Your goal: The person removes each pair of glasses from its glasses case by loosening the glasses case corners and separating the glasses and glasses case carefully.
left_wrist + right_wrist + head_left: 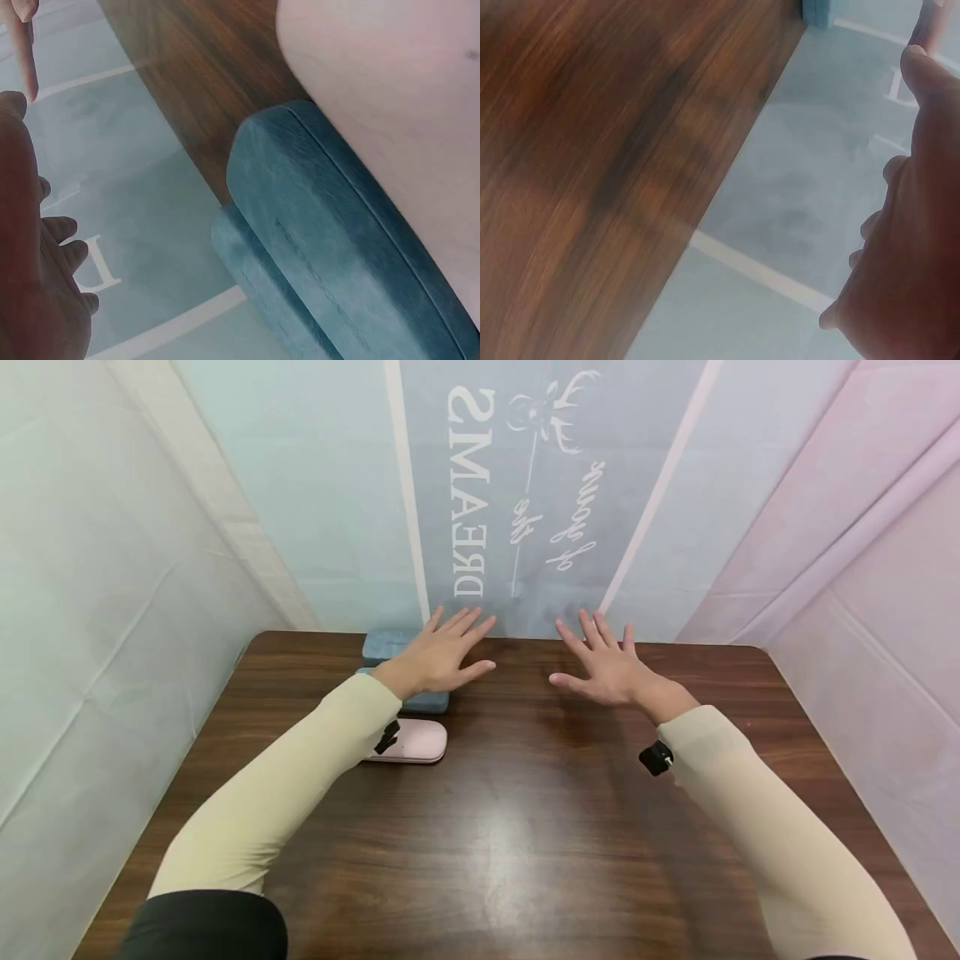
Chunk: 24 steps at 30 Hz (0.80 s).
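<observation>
Observed: left hand (442, 660) and right hand (609, 670) held out toward the far edge of the tabletop (510, 827), fingers spread; neither grip holds anything. At far left lie a far blue case (385, 645) and a near blue case (427, 702), partly hidden by the left hand. A pink case (423, 740) sits just nearer. Step in hand, I judge: hands empty, handling not begun. Taking up a case would require lowering a hand and curling its fingers.

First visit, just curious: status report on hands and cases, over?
Left hand, right hand: fingers spread, holding nothing. Two blue cases, pink case: on table. Left sleeve partly hides pink case in head view.
</observation>
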Motion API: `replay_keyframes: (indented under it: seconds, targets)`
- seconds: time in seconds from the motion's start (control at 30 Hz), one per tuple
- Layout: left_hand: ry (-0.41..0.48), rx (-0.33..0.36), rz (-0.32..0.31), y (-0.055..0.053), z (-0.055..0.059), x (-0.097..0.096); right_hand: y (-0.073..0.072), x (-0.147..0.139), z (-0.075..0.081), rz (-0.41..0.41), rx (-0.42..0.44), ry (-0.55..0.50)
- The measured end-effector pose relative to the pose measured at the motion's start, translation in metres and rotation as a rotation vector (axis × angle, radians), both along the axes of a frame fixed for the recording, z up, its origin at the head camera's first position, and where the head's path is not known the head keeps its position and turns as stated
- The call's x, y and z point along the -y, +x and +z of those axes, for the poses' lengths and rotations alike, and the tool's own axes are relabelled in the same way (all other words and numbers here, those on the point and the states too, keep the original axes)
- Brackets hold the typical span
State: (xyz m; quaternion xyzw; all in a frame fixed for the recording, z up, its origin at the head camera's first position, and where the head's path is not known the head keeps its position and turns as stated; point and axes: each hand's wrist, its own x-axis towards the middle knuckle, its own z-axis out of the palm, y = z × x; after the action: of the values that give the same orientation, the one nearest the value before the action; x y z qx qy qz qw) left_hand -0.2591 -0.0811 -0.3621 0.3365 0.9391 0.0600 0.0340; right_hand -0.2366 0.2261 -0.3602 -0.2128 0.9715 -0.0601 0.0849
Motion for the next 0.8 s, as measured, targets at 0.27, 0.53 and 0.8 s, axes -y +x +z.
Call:
replay_keyframes:
  seconds: [0.27, 0.53, 0.8]
  targets:
    - [-0.010, 0.000, -0.047, 0.020, 0.000, 0.027, 0.012, 0.013, -0.002, 0.076, -0.004, -0.032]
    - [0.021, -0.019, -0.037, 0.046, -0.003, 0.062, 0.025, 0.032, -0.008, 0.139, 0.006, -0.030]
    - [0.084, 0.027, 0.004, 0.067, -0.002, 0.092, 0.039, 0.054, -0.014, 0.200, 0.011, -0.052]
